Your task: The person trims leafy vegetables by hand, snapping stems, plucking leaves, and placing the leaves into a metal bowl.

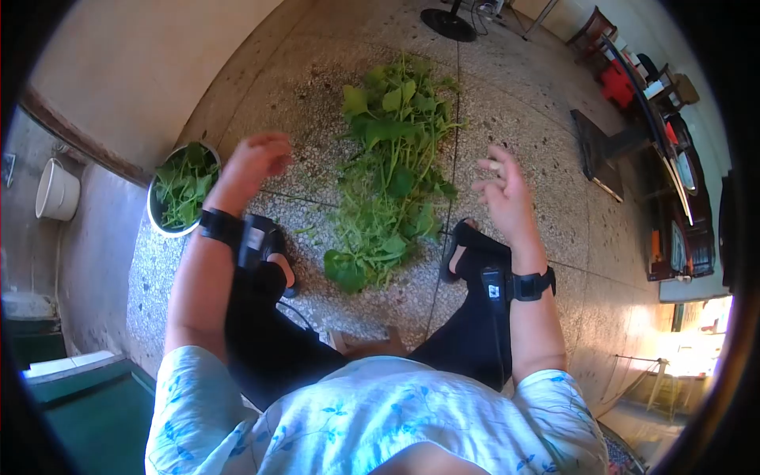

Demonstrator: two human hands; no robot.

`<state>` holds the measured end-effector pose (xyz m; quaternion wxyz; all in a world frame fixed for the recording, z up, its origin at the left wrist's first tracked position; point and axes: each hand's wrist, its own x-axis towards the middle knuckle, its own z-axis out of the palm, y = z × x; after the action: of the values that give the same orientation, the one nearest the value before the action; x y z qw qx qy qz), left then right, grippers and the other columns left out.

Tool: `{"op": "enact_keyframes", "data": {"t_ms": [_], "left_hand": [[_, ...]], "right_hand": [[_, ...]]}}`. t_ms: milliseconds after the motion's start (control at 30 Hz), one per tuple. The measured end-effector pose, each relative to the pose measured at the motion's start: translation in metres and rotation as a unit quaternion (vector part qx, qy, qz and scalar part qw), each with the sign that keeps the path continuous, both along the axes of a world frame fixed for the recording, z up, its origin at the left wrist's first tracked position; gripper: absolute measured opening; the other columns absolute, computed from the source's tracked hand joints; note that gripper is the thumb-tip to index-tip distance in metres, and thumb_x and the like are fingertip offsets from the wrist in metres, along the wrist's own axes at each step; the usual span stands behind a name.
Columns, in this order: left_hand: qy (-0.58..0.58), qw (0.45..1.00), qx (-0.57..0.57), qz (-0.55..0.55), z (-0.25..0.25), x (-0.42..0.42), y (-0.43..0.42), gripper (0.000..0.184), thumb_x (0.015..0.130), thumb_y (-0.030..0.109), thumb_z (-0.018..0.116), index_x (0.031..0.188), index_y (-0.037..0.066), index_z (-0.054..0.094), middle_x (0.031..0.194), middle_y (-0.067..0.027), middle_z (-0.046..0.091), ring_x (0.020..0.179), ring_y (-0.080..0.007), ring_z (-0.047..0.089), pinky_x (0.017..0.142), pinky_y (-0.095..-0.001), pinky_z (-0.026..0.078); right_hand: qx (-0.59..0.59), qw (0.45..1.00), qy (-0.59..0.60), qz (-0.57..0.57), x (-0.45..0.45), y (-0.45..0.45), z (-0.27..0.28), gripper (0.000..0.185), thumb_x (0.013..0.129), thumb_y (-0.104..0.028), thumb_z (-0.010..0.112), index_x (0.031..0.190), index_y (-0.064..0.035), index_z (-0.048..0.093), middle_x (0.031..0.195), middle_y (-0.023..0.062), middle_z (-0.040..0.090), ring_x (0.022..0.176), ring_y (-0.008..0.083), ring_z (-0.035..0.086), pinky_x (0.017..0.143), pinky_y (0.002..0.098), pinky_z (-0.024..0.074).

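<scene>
**Leafy green stems (400,150) spread over the speckled floor (526,95), my hands apart on either side**

The heap lies in front of me, its near end between my feet. It should be light and limp: the broad leaves would bruise or tear easily, so I'd grip the firmer stems, a few at a time, since they look tangled. My left hand (257,165) is blurred, fingers loosely bent, seemingly empty, near a basin (150,207) of similar greens. My right hand (507,194) is open off the other side; I can't make out the pale spot at its fingers.

The floor is hard and flat, with thin seams and scattered bits. A plain wall (134,71) rises beyond the basin, and a white bucket (58,190) sits past it.
</scene>
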<state>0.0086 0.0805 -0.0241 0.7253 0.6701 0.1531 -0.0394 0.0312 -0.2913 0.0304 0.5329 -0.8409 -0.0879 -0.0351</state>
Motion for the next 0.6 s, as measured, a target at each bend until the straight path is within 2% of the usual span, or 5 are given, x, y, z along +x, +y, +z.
{"op": "enact_keyframes", "data": {"t_ms": [67,333,400,467,600], "left_hand": [[-0.047,0.999,0.006,0.004,0.017,-0.001,0.052,0.031,0.079,0.02,0.055,0.104,0.004,0.051,0.091,-0.0061,0.058,0.081,-0.0172,0.057,0.069,-0.0278,0.046],[-0.011,0.935,0.334,0.123,0.139,-0.068,0.249,0.028,0.078,0.024,0.054,0.104,0.013,0.052,0.088,0.0017,0.057,0.078,-0.0094,0.053,0.063,-0.0213,0.04],[0.044,0.855,0.477,0.199,0.16,-0.088,0.242,0.031,0.078,0.025,0.054,0.106,0.012,0.051,0.089,-0.0002,0.057,0.079,-0.0115,0.052,0.065,-0.0225,0.04],[-0.026,0.739,0.65,0.172,0.113,-0.09,0.358,0.046,0.07,0.029,0.063,0.107,0.003,0.05,0.093,-0.0129,0.059,0.083,-0.0256,0.057,0.072,-0.0335,0.045],[-0.001,0.647,0.752,0.121,0.029,-0.08,0.302,0.052,0.069,0.03,0.064,0.11,0.004,0.048,0.101,-0.0181,0.055,0.092,-0.0319,0.053,0.079,-0.0364,0.044]], "right_hand": [[-0.032,0.998,0.04,0.042,0.0,-0.008,-0.022,0.04,0.077,0.0,0.044,0.116,-0.0054,0.041,0.111,0.0143,0.05,0.077,0.0166,0.058,0.066,0.0261,0.0454],[-0.02,0.967,0.237,0.088,0.028,-0.009,-0.102,0.031,0.075,-0.002,0.048,0.106,0.0016,0.05,0.096,0.0102,0.057,0.084,0.0159,0.056,0.072,0.0261,0.0443],[-0.05,0.967,0.224,0.112,0.033,0.003,-0.108,0.029,0.077,-0.003,0.048,0.106,0.0004,0.05,0.098,0.0095,0.056,0.083,0.0161,0.056,0.07,0.0253,0.0445],[-0.019,0.955,0.261,0.14,0.036,0.016,-0.109,0.028,0.079,-0.004,0.048,0.106,0.0,0.049,0.099,0.0096,0.055,0.082,0.016,0.056,0.069,0.0249,0.0447],[-0.077,0.929,0.326,0.157,0.04,0.045,-0.112,0.026,0.082,-0.007,0.048,0.106,-0.0009,0.047,0.101,0.0096,0.054,0.078,0.0156,0.056,0.065,0.0239,0.0448]]}}
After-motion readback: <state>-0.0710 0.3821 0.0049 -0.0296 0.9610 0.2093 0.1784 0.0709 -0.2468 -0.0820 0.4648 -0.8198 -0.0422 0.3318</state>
